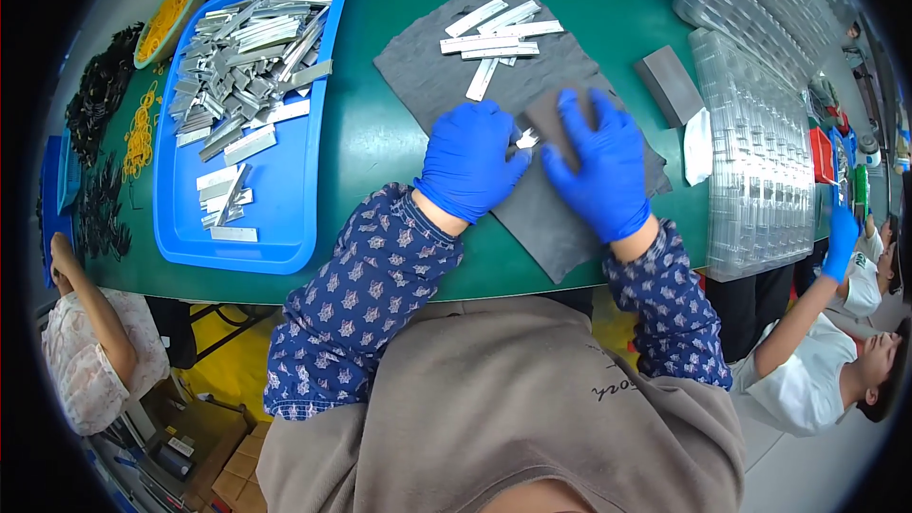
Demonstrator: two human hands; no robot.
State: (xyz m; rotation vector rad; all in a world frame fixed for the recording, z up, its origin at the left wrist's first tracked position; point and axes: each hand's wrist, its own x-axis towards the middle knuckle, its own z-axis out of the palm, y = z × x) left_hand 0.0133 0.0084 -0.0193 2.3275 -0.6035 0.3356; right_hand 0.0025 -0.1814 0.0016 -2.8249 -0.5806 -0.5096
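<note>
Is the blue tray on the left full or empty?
Partly full. The blue tray holds a heap of metal strips at its far end and a few loose ones nearer; bare blue shows along its near edge.

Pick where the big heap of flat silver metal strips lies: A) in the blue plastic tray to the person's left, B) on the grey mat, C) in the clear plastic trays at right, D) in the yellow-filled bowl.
A: the big heap of flat silver metal strips fills the blue plastic tray, while the grey mat holds only a few strips.
</note>
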